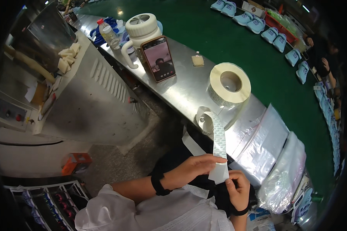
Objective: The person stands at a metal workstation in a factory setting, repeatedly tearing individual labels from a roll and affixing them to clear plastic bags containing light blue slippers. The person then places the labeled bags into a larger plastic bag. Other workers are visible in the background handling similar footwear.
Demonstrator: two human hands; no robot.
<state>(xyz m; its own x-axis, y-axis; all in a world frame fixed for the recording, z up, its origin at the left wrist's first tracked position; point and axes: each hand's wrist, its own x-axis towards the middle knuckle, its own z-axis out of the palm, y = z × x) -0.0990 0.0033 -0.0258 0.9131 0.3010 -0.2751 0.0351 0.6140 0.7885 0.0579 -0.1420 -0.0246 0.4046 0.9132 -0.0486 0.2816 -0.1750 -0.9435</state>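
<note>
Two bare hands at a metal bench, seen from above. Left hand (202, 165), lower centre: fingers narrowed, holding a white paper strip with grey print (219, 140). Right hand (239, 192), just beside it: thumb and forefinger drawn narrow at the edge of the strip's blank white lower end (219, 174); whether they pinch it cannot be told. The strip rises to a curl below one thick cream ring-shaped roll (219, 94), right of centre on the silvery steel bench (191, 90). Surroundings: two piles of clear plastic bags (264, 133), lower right, flank the right hand; one smartphone (158, 59), upper centre, stands before one cream lidded jug with a handle (142, 25) and hides part of it; two plastic bottles (112, 37) stand to its left; one small yellowish block (197, 61) lies near the bench's far edge. Upper right: eight pale blue shoes (256, 24) beyond a dark green surface (204, 42), others at the right rim too crowded to count. Left: one grey metal machine (92, 92)
</note>
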